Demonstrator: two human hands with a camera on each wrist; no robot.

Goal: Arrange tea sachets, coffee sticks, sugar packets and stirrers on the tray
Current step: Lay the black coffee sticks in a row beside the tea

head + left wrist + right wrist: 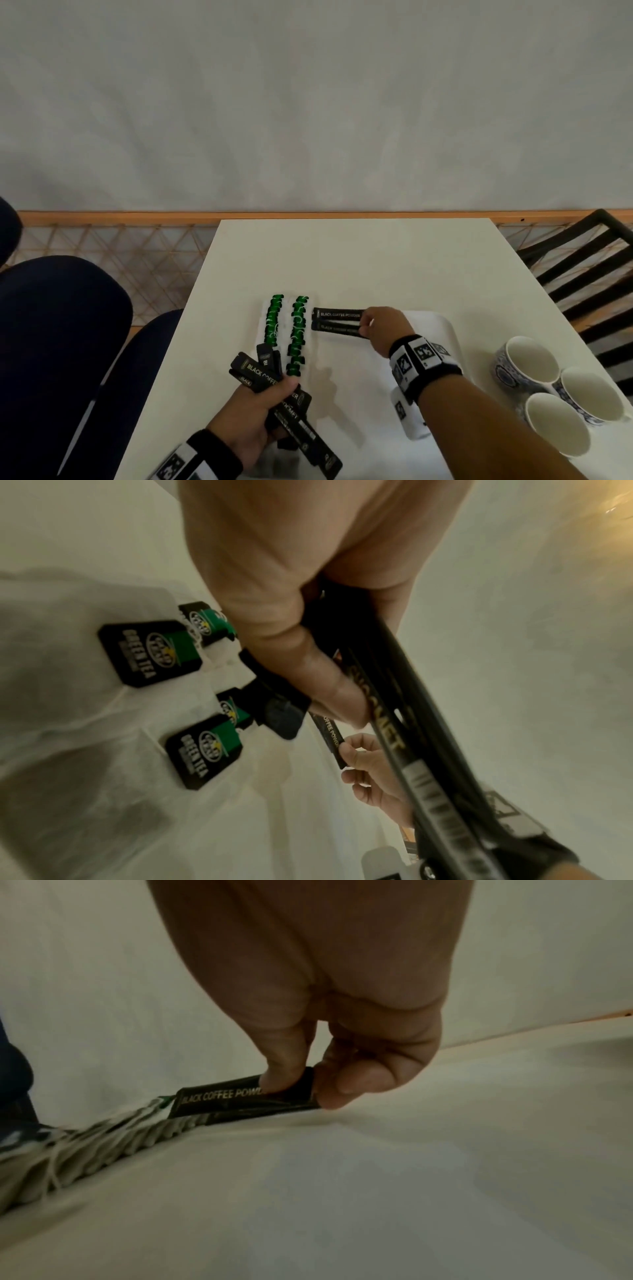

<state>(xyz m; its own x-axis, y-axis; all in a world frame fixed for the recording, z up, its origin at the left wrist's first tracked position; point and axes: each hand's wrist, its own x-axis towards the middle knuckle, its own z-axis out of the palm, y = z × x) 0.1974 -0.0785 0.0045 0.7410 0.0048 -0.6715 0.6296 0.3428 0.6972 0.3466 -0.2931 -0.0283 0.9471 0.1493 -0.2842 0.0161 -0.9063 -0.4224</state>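
Two rows of green tea sachets (pixel 297 334) (pixel 150 653) (pixel 85 1148) lie on the left part of the white tray (pixel 443 323). Two black coffee sticks (pixel 337 321) lie side by side just right of them. My right hand (pixel 367 326) (pixel 310 1089) pinches the right end of a coffee stick (pixel 236 1096) between thumb and finger, low over the tray. My left hand (pixel 270 394) (pixel 342 704) grips a bundle of several black coffee sticks (pixel 294 414) (pixel 404 737) near the front rows of sachets. The left wrist view also catches the right hand (pixel 369 777) at the stick's end.
Three white mugs (pixel 555 387) with blue patterns stand at the table's right front. A black slatted chair (pixel 589 274) is beyond the right edge. Dark blue cushions (pixel 58 342) lie left of the white table (pixel 359 260). A wall rises behind.
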